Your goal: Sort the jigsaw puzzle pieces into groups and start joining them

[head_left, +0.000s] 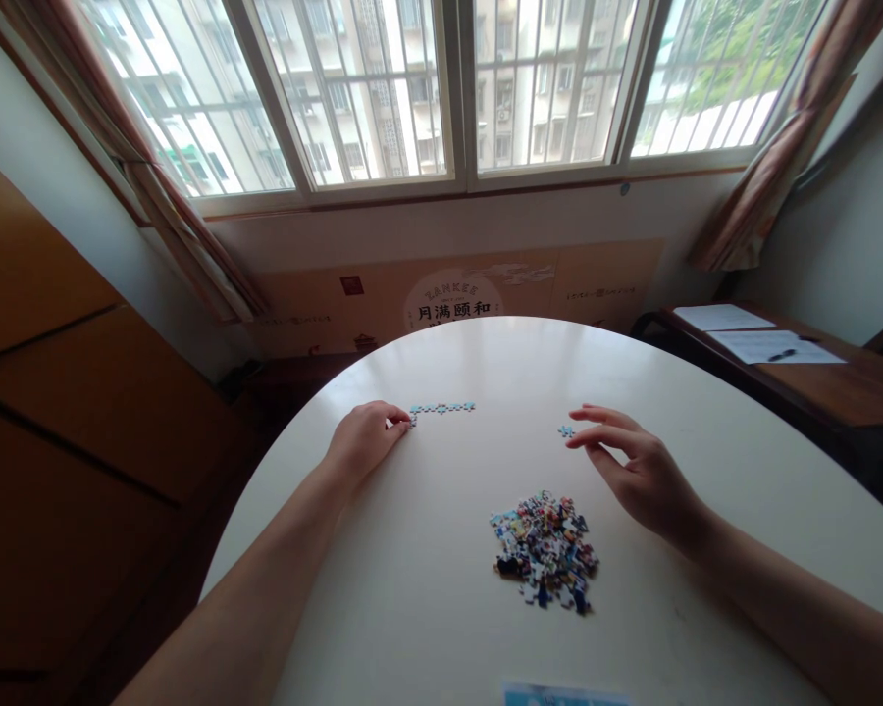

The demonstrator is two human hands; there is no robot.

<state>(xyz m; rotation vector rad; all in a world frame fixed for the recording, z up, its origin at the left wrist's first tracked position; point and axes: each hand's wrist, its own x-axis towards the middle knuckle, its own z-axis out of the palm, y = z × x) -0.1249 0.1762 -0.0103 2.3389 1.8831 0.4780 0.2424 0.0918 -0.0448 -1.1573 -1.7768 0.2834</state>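
Fingertips (404, 423) — on knobbly puzzle strip (442, 408) — glossy tabletop (427, 510)

- Left hand (372, 436): fingertips at the left end of a joined jigsaw strip (442, 408)
- Right hand (633, 466): fingers beside loose blue jigsaw pieces (566, 431)
- Jigsaw pile (545, 551) on white round table (404, 579)

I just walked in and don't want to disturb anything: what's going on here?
A person's left hand has its fingertips at a jigsaw piece by the left end of a light-blue puzzle strip on the white table. The right hand, fingers spread, is beside a small light-blue bit of puzzle. A mixed heap of pieces lies nearer the person.
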